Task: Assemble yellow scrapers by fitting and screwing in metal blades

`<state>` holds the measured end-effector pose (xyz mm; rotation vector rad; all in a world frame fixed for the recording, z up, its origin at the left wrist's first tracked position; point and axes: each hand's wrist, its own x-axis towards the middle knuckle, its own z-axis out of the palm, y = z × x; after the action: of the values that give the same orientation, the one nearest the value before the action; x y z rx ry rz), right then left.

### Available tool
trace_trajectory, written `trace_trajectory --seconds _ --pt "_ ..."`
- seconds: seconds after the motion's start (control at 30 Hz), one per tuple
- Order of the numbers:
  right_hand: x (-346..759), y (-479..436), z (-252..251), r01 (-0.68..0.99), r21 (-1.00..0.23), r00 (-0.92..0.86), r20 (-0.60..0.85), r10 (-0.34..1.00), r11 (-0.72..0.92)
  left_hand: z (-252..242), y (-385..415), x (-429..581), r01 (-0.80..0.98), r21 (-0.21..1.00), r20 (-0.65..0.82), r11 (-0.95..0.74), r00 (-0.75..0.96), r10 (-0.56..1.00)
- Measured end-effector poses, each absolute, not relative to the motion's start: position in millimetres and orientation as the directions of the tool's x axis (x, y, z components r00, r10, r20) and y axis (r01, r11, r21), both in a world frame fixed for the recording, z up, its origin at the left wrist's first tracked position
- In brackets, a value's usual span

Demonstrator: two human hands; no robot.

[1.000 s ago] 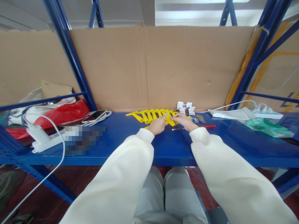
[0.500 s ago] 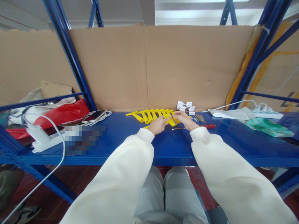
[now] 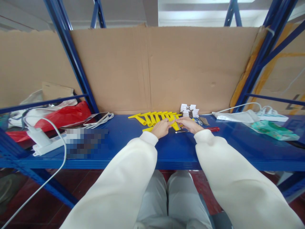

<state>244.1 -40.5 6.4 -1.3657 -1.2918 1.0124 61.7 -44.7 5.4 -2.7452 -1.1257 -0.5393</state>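
My left hand [image 3: 161,128] is closed around a yellow plastic tool [image 3: 147,129], apparently a scraper handle; its rounded end sticks out to the left. Past the fingertips shows a flat yellow part [image 3: 175,126], seemingly the same tool's head. My right hand [image 3: 189,124] has its fingers pinched together at that head, almost touching the left fingertips; anything small between them is hidden. Behind the hands lies a row of several like yellow handles [image 3: 149,120]. A screwdriver with a red handle [image 3: 214,129] lies partly under my right hand.
White stacked pieces [image 3: 189,109] stand behind my right hand, with small metal parts [image 3: 198,121] and a brown flat piece [image 3: 204,121] nearby. A green tissue pack [image 3: 274,129] lies right. A power strip [image 3: 49,144] and phone [image 3: 96,118] lie left. Cardboard [image 3: 186,66] walls the back.
My right hand has tipped lower and flatter over the yellow head. More of the yellow tool's rounded end now shows left of my left hand. The laid-out pieces stay put.
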Motion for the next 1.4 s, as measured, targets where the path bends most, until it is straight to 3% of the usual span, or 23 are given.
trace_trajectory --seconds 0.4,0.47,0.57,0.67,0.73,0.83,1.13,1.4 --pt "245.4 -36.9 4.6 0.187 -0.982 0.079 0.044 0.996 0.028 5.6 -45.6 62.2 0.711 0.001 0.355 -0.703 0.657 0.665" --pt "254.9 -34.5 6.5 0.269 -0.961 0.118 0.098 0.988 0.063 5.6 -45.7 62.1 0.709 0.006 0.352 -0.705 0.658 0.666" --pt "282.8 -32.8 10.8 0.557 -0.824 0.286 0.301 0.91 0.098 5.7 -45.7 61.7 0.709 0.015 0.351 -0.705 0.657 0.668" --pt "315.3 -37.4 14.5 0.784 -0.61 0.43 0.402 0.809 -0.114 6.2 -46.1 61.4 0.711 0.013 0.338 -0.703 0.658 0.673" --pt "330.4 -43.0 16.0 0.818 -0.51 0.477 0.34 0.81 -0.268 6.7 -46.4 61.3 0.714 0.012 0.332 -0.7 0.658 0.676" --pt "338.0 -49.7 17.7 0.837 -0.405 0.479 0.218 0.85 -0.367 6.9 -46.6 61.4 0.709 0.017 0.337 -0.705 0.659 0.672" --pt "325.9 -47.1 16.6 0.922 -0.211 0.351 0.112 0.93 -0.323 4.4 -44.0 61.8 0.716 0.011 0.331 -0.698 0.656 0.679" --pt "323.1 -49.0 17.2 0.948 -0.13 0.304 0.108 0.947 -0.289 5.4 -44.8 61.9 0.718 0.018 0.317 -0.696 0.656 0.685"
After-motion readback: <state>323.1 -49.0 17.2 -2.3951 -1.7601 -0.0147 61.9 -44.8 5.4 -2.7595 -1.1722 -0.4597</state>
